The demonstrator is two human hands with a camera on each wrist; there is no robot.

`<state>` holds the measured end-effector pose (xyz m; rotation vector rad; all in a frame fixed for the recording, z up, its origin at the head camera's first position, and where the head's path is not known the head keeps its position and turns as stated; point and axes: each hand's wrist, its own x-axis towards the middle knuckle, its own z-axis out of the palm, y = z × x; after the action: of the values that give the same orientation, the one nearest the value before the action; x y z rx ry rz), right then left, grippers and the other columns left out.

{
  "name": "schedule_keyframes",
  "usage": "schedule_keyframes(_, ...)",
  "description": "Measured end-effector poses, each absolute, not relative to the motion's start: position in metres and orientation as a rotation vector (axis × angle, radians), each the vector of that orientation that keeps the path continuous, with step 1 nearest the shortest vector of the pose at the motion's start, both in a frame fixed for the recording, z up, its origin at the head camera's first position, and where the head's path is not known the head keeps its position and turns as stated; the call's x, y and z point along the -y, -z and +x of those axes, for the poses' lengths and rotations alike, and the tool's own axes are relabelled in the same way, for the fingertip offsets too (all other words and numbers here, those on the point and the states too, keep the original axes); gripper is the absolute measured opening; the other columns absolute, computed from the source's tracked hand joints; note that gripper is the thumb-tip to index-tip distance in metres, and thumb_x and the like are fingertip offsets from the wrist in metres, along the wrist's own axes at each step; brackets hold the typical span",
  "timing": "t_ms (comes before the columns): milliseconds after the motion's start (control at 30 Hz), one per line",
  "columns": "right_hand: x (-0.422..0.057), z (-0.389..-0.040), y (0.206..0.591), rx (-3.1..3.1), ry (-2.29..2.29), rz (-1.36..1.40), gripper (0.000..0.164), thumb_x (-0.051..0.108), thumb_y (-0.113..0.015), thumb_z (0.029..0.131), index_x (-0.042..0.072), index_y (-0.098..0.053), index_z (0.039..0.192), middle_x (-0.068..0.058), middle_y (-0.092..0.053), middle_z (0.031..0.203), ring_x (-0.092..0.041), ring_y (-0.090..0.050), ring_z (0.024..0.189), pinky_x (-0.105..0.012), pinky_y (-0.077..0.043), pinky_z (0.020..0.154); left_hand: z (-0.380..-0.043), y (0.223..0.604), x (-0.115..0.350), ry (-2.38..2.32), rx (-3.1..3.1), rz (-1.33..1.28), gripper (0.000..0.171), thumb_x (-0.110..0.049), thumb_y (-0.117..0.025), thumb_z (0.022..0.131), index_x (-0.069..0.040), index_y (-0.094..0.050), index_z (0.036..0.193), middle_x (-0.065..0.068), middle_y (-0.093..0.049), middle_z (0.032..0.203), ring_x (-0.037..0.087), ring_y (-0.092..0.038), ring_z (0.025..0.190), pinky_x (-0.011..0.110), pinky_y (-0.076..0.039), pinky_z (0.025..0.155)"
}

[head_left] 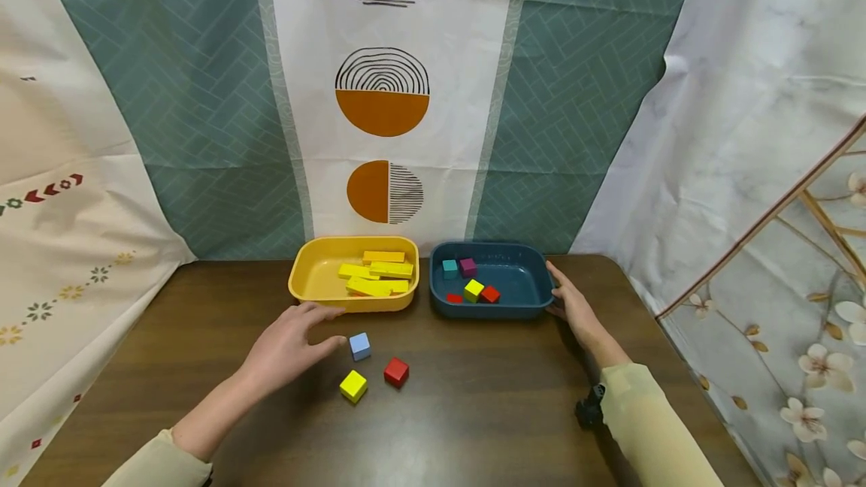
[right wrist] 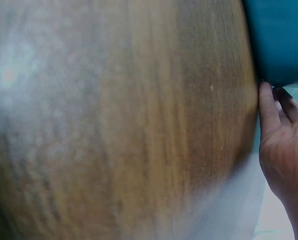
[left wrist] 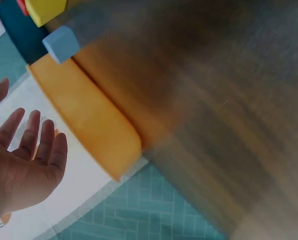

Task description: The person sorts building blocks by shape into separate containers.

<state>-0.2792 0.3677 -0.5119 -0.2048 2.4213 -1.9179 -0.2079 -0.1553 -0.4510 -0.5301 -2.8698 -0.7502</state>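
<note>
My left hand (head_left: 291, 346) hovers over the table with its fingers spread and relaxed, thumb close to a light blue cube (head_left: 360, 346). A red cube (head_left: 396, 372) and a yellow cube (head_left: 353, 386) lie just right of and below it. In the left wrist view the palm (left wrist: 26, 172) holds nothing, and the light blue cube (left wrist: 62, 44) shows near the yellow tray's side. Over on the right, my right hand (head_left: 580, 312) touches the right end of a dark blue tray (head_left: 521, 312). Its fairly straight fingers (right wrist: 269, 107) lie against the tray's outer side in the right wrist view.
A yellow tray (head_left: 311, 299) with several long yellow blocks (head_left: 391, 270) stands left of the blue one. Inside the blue tray are a teal cube (head_left: 449, 269), a purple cube (head_left: 467, 267), a yellow cube (head_left: 473, 291) and red pieces (head_left: 490, 294). Curtains hang behind.
</note>
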Motion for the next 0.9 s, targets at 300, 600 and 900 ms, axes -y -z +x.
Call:
schedule_keyframes(300,-0.368,-0.28,0.515,-2.426,1.91,-0.181,0.065,0.009,-0.027,0.104,0.02,-0.014,0.166,-0.006,-0.004,0.171,-0.038,-0.019,0.151,-0.064,-0.03,0.114,-0.212,0.473,0.154,0.724,2.909,-0.523,0.038,-0.04,-0.081,0.087,-0.02,-0.075,0.119,-0.001,-0.067,0.116,0.029,-0.058,0.112,0.051,-0.053,0.09)
schedule_keyframes(600,-0.368,-0.28,0.517,-2.419,1.916,-0.173,0.065,0.009,-0.028,0.103,0.02,-0.015,0.166,-0.006,-0.005,0.171,-0.038,-0.02,0.151,-0.065,-0.029,0.114,-0.216,0.486,0.151,0.708,2.963,-0.484,0.039,-0.044,-0.082,0.085,-0.02,-0.076,0.115,-0.001,-0.067,0.112,0.03,-0.057,0.112,0.052,-0.051,0.091)
schedule_keyframes(900,-0.367,-0.281,0.514,-2.42,1.913,-0.16,0.066,0.008,-0.027,0.102,0.02,-0.014,0.166,-0.007,-0.004,0.171,-0.038,-0.016,0.152,-0.064,-0.029,0.114,-0.221,0.49,0.143,0.679,2.956,-0.494,0.041,-0.041,-0.082,0.085,-0.017,-0.076,0.117,0.002,-0.067,0.113,0.029,-0.057,0.11,0.053,-0.049,0.093)
